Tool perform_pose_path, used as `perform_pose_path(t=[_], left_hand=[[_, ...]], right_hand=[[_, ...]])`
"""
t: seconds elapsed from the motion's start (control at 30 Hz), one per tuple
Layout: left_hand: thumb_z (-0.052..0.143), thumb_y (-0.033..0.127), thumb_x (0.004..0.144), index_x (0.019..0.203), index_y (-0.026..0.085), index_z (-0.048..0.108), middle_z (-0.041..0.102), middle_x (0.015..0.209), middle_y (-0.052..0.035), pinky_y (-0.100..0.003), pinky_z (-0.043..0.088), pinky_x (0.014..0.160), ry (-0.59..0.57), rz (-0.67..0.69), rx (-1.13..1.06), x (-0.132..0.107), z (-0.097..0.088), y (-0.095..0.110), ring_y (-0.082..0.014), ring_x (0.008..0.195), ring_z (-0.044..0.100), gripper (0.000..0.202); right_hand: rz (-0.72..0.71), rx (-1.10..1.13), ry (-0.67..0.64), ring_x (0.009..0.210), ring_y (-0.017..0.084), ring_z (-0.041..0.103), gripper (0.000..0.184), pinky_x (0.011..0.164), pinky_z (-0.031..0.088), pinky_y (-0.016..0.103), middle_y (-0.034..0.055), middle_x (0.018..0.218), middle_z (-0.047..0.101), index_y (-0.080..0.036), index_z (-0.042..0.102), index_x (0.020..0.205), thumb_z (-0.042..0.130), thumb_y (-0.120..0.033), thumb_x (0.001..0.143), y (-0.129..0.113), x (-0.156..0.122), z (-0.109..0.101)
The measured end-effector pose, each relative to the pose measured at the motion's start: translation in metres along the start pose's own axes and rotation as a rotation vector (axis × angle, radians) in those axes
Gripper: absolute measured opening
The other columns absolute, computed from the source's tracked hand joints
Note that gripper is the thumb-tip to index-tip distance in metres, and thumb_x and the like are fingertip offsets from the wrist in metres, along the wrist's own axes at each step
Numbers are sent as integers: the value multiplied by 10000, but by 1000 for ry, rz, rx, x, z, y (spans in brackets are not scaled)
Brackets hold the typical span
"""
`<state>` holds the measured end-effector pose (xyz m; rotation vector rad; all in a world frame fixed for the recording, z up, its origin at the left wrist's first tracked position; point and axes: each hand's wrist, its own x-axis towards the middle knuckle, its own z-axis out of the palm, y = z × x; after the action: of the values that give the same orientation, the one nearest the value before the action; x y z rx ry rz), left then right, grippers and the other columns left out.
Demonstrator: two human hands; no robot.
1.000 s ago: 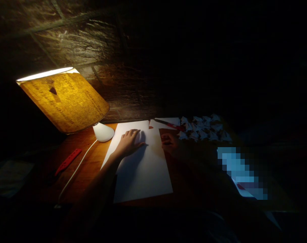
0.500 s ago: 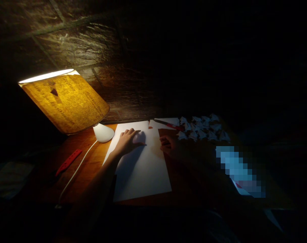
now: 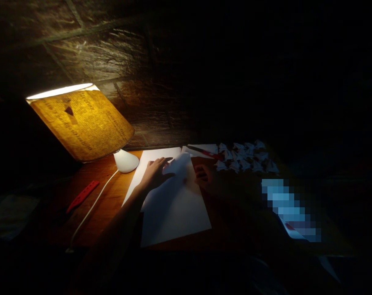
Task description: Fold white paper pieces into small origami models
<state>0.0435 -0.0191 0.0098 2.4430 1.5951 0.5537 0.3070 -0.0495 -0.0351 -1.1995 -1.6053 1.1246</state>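
A white sheet of paper [image 3: 176,209] lies on a wooden table [image 3: 102,196] under dim lamp light. My left hand [image 3: 155,174] rests on the sheet's upper left part, fingers stretched out flat. My right hand [image 3: 204,176] is at the sheet's right edge in shadow, its fingers curled on the paper's edge. The sheet's upper right part looks lifted and tilted off a second white sheet [image 3: 152,157] under it.
A lit lamp with a yellow printed shade [image 3: 84,123] and white base [image 3: 126,160] stands at the left, its cord [image 3: 90,209] running forward. A red ruler [image 3: 82,196] lies left. Several small folded paper pieces [image 3: 247,157] and a red-handled tool [image 3: 206,152] lie behind. A glowing screen [image 3: 291,209] is at right.
The sheet's far right part has come up and turned slightly, covering the gap seen before. My right hand has shifted a little; my left hand stays pressed on the paper.
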Motion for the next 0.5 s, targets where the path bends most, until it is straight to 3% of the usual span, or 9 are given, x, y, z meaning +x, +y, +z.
perform_pose_path(t=[0.1,0.2,0.33,0.5], left_hand=[[777,516,804,1371,225,590,728,1105,-107,-497,509,948,64,-5,-164,0,-1,4,-304,987,675,664],[797,492,782,1354,217,594,727,1091,-104,-452,552,892,104,-3,-360,0,-5,9,-278,975,675,667],[806,510,764,1354,208,575,707,1161,-119,-444,553,920,116,-31,-647,-2,-10,18,-274,1042,676,702],[663,709,808,1454,215,487,621,1368,-164,-461,529,993,129,-21,-841,0,-6,24,-320,1222,621,832]], right_hand=[[2,51,61,969,200,680,573,845,577,409,122,1291,612,-226,517,1248,751,-209,726,-1,-1,3],[-11,73,126,1022,217,675,583,901,558,424,104,1234,640,-238,498,1251,771,-270,737,-2,-2,4],[-25,40,97,910,214,679,367,859,546,402,47,997,698,-217,589,1023,779,-360,744,-9,-2,-1],[-11,22,25,750,201,653,133,746,528,360,19,792,699,-204,648,811,717,-314,785,-28,0,-18]])
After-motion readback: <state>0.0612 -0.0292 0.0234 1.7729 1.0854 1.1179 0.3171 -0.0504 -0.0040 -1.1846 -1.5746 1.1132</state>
